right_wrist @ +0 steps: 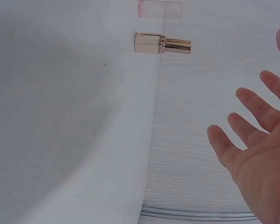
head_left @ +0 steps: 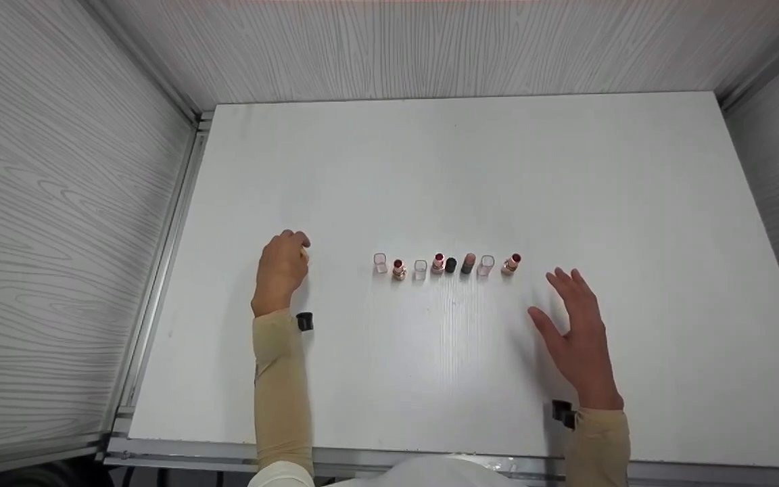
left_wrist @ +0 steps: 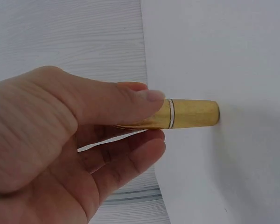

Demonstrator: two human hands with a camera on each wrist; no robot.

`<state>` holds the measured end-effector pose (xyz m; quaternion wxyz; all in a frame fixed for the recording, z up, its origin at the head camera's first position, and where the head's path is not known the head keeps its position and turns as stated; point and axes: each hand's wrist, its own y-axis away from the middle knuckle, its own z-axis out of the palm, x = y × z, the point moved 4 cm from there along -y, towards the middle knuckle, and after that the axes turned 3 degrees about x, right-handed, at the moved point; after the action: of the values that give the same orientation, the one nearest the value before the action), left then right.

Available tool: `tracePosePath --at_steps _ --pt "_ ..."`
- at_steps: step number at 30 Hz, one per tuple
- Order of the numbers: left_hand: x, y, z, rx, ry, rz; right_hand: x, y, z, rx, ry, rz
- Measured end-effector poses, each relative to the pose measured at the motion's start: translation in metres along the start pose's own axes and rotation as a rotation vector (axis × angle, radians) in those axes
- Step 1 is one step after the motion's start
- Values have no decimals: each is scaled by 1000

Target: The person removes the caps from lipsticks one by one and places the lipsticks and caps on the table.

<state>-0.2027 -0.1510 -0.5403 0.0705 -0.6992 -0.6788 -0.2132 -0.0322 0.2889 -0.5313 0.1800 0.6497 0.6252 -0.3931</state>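
My left hand [head_left: 283, 264] is at the left of the table and pinches a gold lipstick tube [left_wrist: 196, 113] with a silver band between thumb and fingers. The tube's end meets or nearly meets the white tabletop. Spread fingers and a raised thumb mark my right hand [head_left: 579, 335], which holds nothing. Closest to it stands an uncapped red lipstick [head_left: 511, 264] with a clear and gold base, seen also as a lipstick tube [right_wrist: 162, 43] in the right wrist view. Beside that is a pinkish clear cap [head_left: 485, 265].
Further along the row stand a dark-based pink lipstick [head_left: 468, 263], a black cap [head_left: 451, 265], a red lipstick [head_left: 438, 264], a clear cap [head_left: 420, 270], another red lipstick [head_left: 399, 270] and another clear cap [head_left: 380, 263]. Grey wood-grain panels [head_left: 430, 51] border the white table [head_left: 464, 176].
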Motion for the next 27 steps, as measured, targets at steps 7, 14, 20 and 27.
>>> tracePosePath --at_steps 7,14,20,27 --pt "13 12 -13 72 -1 39 -4 0 3 9 6 -39" --pt "74 34 -39 222 30 225 -16 -7 10 5 10 -88" --pt "140 60 -35 300 113 577 -30 -11 18 7 10 -182" --pt "199 80 1 204 254 921 -42 -12 29 -9 4 -237"
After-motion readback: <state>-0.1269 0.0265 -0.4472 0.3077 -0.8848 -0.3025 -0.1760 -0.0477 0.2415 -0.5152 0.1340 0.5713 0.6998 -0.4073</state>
